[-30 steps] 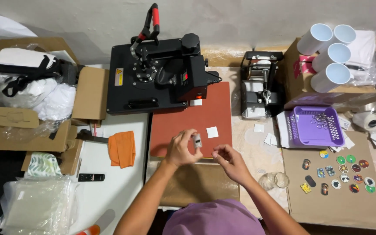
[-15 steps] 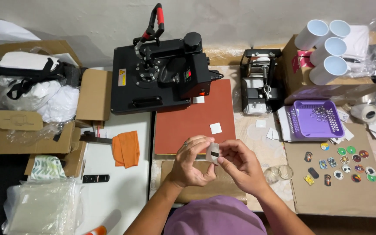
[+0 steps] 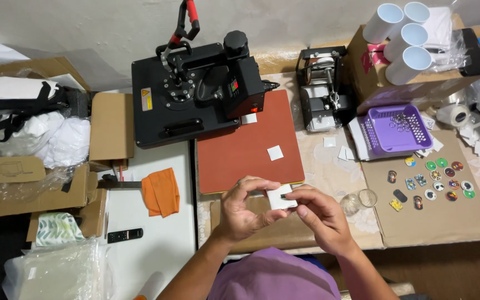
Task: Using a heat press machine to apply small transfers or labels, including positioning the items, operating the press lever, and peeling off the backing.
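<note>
My left hand (image 3: 244, 211) and my right hand (image 3: 319, 215) meet over the near edge of the table and together pinch a small white square piece (image 3: 280, 197) between their fingertips. Just beyond them lies a red-brown pad (image 3: 234, 153) with another small white square (image 3: 275, 153) lying on it. Behind the pad stands a black heat press (image 3: 195, 91) with its red-handled lever raised. A flat brown board (image 3: 284, 230) lies under my hands.
A small black mug press (image 3: 320, 91) stands right of the pad, with a purple basket (image 3: 393, 129), white mugs (image 3: 401, 33) on a box and several round colourful badges (image 3: 434, 178) on cardboard. An orange cloth (image 3: 161, 191), a remote (image 3: 124, 235) and cartons lie left.
Both hands have drawn back toward me from over the red-brown pad and closed together on the small white piece, which now shows flat between the fingertips.
</note>
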